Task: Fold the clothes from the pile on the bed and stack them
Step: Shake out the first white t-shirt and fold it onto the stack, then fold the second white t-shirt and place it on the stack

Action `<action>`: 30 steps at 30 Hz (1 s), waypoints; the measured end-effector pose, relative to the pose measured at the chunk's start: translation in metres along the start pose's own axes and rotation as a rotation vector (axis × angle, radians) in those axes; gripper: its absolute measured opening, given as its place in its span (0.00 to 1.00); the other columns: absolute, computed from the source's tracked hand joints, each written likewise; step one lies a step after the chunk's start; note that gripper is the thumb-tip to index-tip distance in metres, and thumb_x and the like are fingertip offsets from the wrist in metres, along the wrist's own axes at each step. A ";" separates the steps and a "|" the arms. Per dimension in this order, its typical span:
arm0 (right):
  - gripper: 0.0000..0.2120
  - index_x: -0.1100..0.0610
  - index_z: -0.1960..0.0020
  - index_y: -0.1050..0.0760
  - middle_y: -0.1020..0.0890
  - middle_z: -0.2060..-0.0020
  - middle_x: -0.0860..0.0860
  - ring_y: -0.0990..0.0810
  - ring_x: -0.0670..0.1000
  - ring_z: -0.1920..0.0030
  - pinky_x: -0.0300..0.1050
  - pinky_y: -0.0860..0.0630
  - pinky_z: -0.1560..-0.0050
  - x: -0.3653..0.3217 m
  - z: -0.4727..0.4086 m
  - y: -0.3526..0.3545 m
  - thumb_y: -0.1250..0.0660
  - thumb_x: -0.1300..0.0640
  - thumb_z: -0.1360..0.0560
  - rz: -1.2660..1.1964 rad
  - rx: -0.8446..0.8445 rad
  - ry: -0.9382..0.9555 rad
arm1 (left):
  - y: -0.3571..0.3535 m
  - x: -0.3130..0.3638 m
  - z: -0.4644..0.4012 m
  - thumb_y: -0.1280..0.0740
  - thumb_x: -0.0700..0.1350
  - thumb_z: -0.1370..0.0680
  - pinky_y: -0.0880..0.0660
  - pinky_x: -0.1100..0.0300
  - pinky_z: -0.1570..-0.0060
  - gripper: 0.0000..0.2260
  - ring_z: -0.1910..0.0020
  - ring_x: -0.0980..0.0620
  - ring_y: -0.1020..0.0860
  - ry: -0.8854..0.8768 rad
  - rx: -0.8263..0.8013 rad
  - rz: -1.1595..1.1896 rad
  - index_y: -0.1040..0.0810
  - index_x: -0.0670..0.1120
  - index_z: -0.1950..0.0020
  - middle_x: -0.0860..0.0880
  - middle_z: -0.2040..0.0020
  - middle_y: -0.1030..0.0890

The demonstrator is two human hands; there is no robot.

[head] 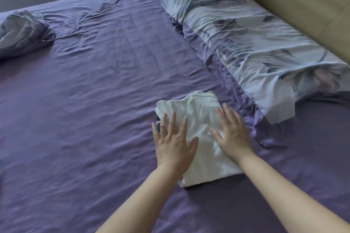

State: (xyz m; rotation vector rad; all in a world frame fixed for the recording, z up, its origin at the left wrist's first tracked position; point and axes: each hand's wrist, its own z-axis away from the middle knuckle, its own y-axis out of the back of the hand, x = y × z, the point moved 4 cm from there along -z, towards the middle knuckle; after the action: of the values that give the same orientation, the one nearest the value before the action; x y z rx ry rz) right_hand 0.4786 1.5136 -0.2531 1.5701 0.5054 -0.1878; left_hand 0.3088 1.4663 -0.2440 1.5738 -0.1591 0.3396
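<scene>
Both hands, left (173, 143) and right (232, 134), are lying flat with fingers spread on a folded white shirt (198, 119) topping a small stack on the bed (94, 100); no unfolded pile is showing, so folding seems nearly finished

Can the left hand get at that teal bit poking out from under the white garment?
Probably yes. The left hand lies flat on the folded white garment, its fingers right beside the teal item at the stack's left edge; nothing lies between, though most of that item is hidden underneath.
</scene>
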 end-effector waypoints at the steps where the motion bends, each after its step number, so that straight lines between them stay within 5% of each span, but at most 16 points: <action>1: 0.32 0.52 0.26 0.41 0.44 0.24 0.53 0.47 0.56 0.25 0.55 0.45 0.29 -0.001 -0.003 -0.005 0.35 0.47 0.25 0.037 -0.062 0.033 | -0.008 -0.003 -0.003 0.46 0.65 0.25 0.75 0.49 0.32 0.32 0.25 0.48 0.65 -0.013 -0.072 -0.051 0.50 0.57 0.23 0.49 0.22 0.58; 5: 0.35 0.45 0.24 0.57 0.58 0.23 0.47 0.56 0.51 0.24 0.52 0.52 0.27 0.016 -0.007 -0.034 0.45 0.37 0.24 0.124 -0.289 -0.046 | -0.036 -0.024 -0.009 0.51 0.69 0.26 0.71 0.44 0.30 0.36 0.26 0.48 0.70 0.017 -0.193 -0.095 0.59 0.57 0.23 0.53 0.25 0.70; 10: 0.36 0.39 0.26 0.65 0.65 0.26 0.40 0.59 0.48 0.25 0.53 0.52 0.27 0.025 -0.004 -0.057 0.48 0.34 0.25 0.105 -0.337 -0.127 | -0.055 -0.036 -0.011 0.51 0.71 0.28 0.66 0.43 0.29 0.37 0.26 0.47 0.70 0.049 -0.252 -0.054 0.63 0.61 0.25 0.58 0.31 0.78; 15: 0.36 0.41 0.25 0.62 0.62 0.24 0.43 0.55 0.53 0.25 0.56 0.50 0.28 0.016 -0.013 -0.048 0.47 0.34 0.25 0.182 -0.432 -0.187 | -0.044 -0.032 -0.022 0.44 0.69 0.27 0.54 0.41 0.27 0.37 0.25 0.45 0.66 0.059 -0.401 0.020 0.59 0.61 0.24 0.56 0.25 0.70; 19: 0.33 0.51 0.25 0.49 0.49 0.24 0.51 0.52 0.56 0.25 0.56 0.47 0.28 -0.012 -0.011 -0.032 0.43 0.39 0.25 0.291 -0.386 -0.221 | -0.011 -0.038 -0.003 0.39 0.60 0.25 0.35 0.49 0.33 0.33 0.25 0.46 0.48 0.022 -0.396 0.126 0.50 0.57 0.24 0.54 0.22 0.58; 25: 0.28 0.50 0.30 0.38 0.36 0.29 0.50 0.41 0.53 0.28 0.50 0.40 0.32 -0.093 0.034 -0.034 0.43 0.37 0.25 0.252 -0.396 -0.138 | 0.027 -0.117 0.095 0.41 0.56 0.23 0.35 0.51 0.35 0.30 0.31 0.45 0.35 0.287 -0.492 0.054 0.47 0.51 0.23 0.48 0.29 0.33; 30: 0.29 0.48 0.28 0.40 0.36 0.28 0.46 0.42 0.50 0.27 0.47 0.41 0.31 -0.188 0.074 -0.056 0.44 0.37 0.24 0.275 -0.441 0.047 | 0.062 -0.204 0.172 0.42 0.56 0.23 0.33 0.54 0.36 0.26 0.32 0.47 0.32 0.575 -0.517 0.156 0.40 0.51 0.26 0.48 0.32 0.28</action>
State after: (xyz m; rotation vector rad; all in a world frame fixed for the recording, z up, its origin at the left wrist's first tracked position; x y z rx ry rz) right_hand 0.3028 1.4024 -0.2303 1.1961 0.3334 0.1630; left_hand 0.1170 1.2708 -0.2489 0.9108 0.0761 0.7914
